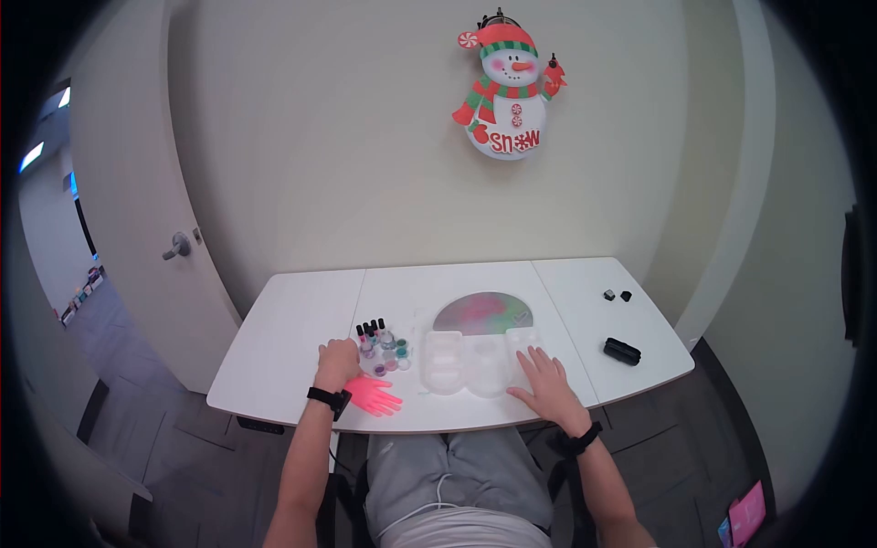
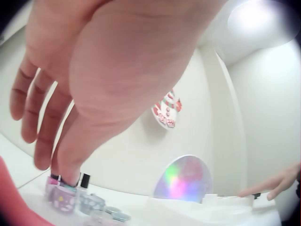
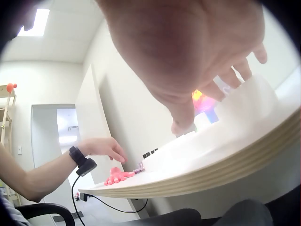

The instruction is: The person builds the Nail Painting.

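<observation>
My left hand (image 1: pixel 339 362) hangs over the table at the left edge of a cluster of nail polish bottles (image 1: pixel 367 349) with black caps. In the left wrist view its fingers point down, thumb and forefinger overlapping the top of a lilac bottle (image 2: pixel 63 200). Beneath that wrist lies a pink model hand (image 1: pixel 373 396), palm and fingers spread flat. Several small round jars (image 1: pixel 391 365) sit beside the bottles. My right hand (image 1: pixel 548 384) lies with fingers spread over the right part of a white compartmented tray (image 1: pixel 445 365), fingertips at its raised edge in the right wrist view.
Behind the tray lies a shiny rainbow-coloured rounded sheet (image 1: pixel 484 312). A black case (image 1: pixel 622 352) and two small dark cubes (image 1: pixel 609 295) rest on the table's right side. The table's front edge (image 1: pixel 457 428) is close to the person's lap. A snowman decoration (image 1: pixel 512 100) hangs on the wall.
</observation>
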Available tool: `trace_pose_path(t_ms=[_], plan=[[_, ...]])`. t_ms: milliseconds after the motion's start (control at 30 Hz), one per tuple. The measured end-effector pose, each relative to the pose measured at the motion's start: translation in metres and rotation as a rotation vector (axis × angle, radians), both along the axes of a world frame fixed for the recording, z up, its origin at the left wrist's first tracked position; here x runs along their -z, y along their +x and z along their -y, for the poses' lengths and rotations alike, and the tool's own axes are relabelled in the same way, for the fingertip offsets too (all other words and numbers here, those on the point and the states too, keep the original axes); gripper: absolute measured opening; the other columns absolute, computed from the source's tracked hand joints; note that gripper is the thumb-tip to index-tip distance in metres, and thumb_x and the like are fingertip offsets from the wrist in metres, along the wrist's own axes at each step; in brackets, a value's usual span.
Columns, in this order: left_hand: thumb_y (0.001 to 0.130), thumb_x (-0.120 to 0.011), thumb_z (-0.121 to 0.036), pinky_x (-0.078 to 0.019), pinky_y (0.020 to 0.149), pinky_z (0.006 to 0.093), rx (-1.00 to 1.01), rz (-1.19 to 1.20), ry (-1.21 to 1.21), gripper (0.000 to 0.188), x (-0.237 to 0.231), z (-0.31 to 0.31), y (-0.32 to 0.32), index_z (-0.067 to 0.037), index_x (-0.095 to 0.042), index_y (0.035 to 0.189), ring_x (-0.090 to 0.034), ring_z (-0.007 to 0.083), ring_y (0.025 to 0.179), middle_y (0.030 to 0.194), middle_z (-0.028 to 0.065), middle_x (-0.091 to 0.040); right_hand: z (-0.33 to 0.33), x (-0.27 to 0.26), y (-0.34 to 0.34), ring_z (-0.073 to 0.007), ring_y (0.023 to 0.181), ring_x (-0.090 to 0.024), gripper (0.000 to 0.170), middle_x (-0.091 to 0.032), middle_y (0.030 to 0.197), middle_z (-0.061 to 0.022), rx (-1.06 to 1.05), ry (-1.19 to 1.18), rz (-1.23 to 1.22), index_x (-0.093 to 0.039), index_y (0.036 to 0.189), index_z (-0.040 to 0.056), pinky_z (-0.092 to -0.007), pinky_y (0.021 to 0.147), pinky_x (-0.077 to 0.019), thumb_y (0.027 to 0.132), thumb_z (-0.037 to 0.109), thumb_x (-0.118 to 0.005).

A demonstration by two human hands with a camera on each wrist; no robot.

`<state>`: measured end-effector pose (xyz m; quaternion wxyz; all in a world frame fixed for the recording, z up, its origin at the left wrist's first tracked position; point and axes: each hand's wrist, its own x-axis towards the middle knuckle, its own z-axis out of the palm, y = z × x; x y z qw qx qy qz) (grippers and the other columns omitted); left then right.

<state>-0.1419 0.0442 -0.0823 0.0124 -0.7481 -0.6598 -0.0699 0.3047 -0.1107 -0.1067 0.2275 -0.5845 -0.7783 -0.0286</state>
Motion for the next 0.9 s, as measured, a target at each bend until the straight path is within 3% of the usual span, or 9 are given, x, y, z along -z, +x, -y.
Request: trace_pose_path(t_ms=[33, 100, 133, 200, 367, 533, 667, 733, 900], plan=[[0.074, -0.095, -0.019, -0.0564, 0.098, 0.052, 0.002, -0.023, -0.091, 0.024, -0.002, -0.001, 0.002, -0.011, -0.082, 0.093, -0.077, 0.0337, 0.107, 0.102, 0.0143, -0.081, -0.002, -0.013, -0.002, -0.0473, 0.157, -0.036, 0.082, -0.042, 0.165, -0.0311, 0.002, 0.0, -0.003, -0.044, 0.163, 0.0017, -0.0666, 0.126, -0.0278, 0.104, 0.054, -0.067], [0.075, -0.094, -0.018, -0.0569, 0.098, 0.0516, -0.001, -0.031, -0.101, 0.025, 0.002, -0.006, 0.002, -0.01, -0.081, 0.095, -0.077, 0.0344, 0.108, 0.104, 0.0148, -0.081, -0.002, -0.04, -0.007, -0.0457, 0.15, -0.047, 0.073, -0.053, 0.157, -0.0287, -0.058, 0.017, -0.048, -0.053, 0.157, 0.0017, -0.0604, 0.124, -0.0337, 0.103, 0.048, -0.07], [0.076, -0.093, -0.017, -0.0573, 0.098, 0.0512, -0.006, -0.034, -0.109, 0.026, 0.005, -0.008, 0.003, -0.009, -0.08, 0.097, -0.077, 0.035, 0.109, 0.106, 0.0154, -0.081, -0.002, -0.05, -0.01, -0.0457, 0.15, -0.047, 0.073, -0.053, 0.157, -0.0287, -0.055, 0.015, -0.051, -0.053, 0.157, 0.0017, -0.0604, 0.124, -0.0337, 0.103, 0.048, -0.07], [0.077, -0.092, -0.017, -0.0578, 0.097, 0.051, -0.015, -0.038, -0.114, 0.026, 0.015, -0.018, 0.001, -0.008, -0.08, 0.099, -0.077, 0.0356, 0.108, 0.105, 0.016, -0.081, -0.003, -0.063, -0.014, -0.0438, 0.147, -0.051, 0.063, -0.058, 0.155, -0.0256, -0.099, 0.011, -0.172, -0.062, 0.151, 0.0072, -0.0522, 0.123, -0.0378, 0.103, 0.046, -0.072], [0.082, -0.087, -0.016, -0.0595, 0.092, 0.0506, 0.003, -0.07, -0.049, 0.026, 0.028, -0.022, -0.005, -0.006, -0.079, 0.104, -0.078, 0.0374, 0.104, 0.103, 0.0176, -0.081, -0.005, -0.052, -0.028, -0.0437, 0.142, -0.055, 0.056, -0.062, 0.15, -0.0261, -0.168, -0.003, -0.198, -0.068, 0.147, 0.011, -0.0516, 0.119, -0.0419, 0.102, 0.044, -0.073], [0.083, -0.084, -0.016, -0.0616, 0.085, 0.0497, 0.069, -0.046, -0.013, 0.01, 0.0, -0.001, 0.001, -0.008, -0.08, 0.087, -0.079, 0.035, 0.095, 0.092, 0.0163, -0.08, -0.006, -0.04, -0.028, -0.0429, 0.138, -0.059, 0.055, -0.064, 0.147, -0.0265, -0.156, -0.013, -0.169, -0.07, 0.144, 0.0097, -0.052, 0.117, -0.044, 0.101, 0.043, -0.074], [0.078, -0.087, -0.016, -0.0632, 0.078, 0.0439, 0.212, 0.098, 0.102, 0.011, -0.025, 0.018, 0.035, -0.007, -0.083, 0.084, -0.079, 0.034, 0.084, 0.088, 0.0168, -0.081, -0.009, -0.041, -0.033, -0.0435, 0.133, -0.063, 0.053, -0.068, 0.14, -0.0264, -0.214, -0.017, -0.202, -0.072, 0.14, 0.0082, -0.0491, 0.114, -0.0493, 0.1, 0.043, -0.074], [0.085, -0.084, -0.017, -0.0621, 0.077, 0.0444, 0.275, 0.373, -0.028, 0.012, -0.034, 0.02, 0.068, -0.006, -0.084, 0.091, -0.078, 0.0347, 0.085, 0.09, 0.0161, -0.081, -0.012, -0.036, -0.034, -0.0436, 0.13, -0.064, 0.052, -0.069, 0.138, -0.0268, -0.232, -0.01, -0.19, -0.073, 0.138, 0.0073, -0.0486, 0.112, -0.0509, 0.1, 0.043, -0.075], [0.088, -0.082, -0.015, -0.0619, 0.08, 0.0473, 0.397, 0.318, 0.155, 0.015, -0.026, -0.001, 0.141, -0.006, -0.085, 0.099, -0.078, 0.0382, 0.089, 0.093, 0.0193, -0.079, -0.018, -0.019, -0.037, -0.0418, 0.123, -0.068, 0.05, -0.073, 0.128, -0.0255, -0.267, 0.035, -0.176, -0.075, 0.133, 0.0049, -0.0489, 0.106, -0.053, 0.098, 0.04, -0.075]])
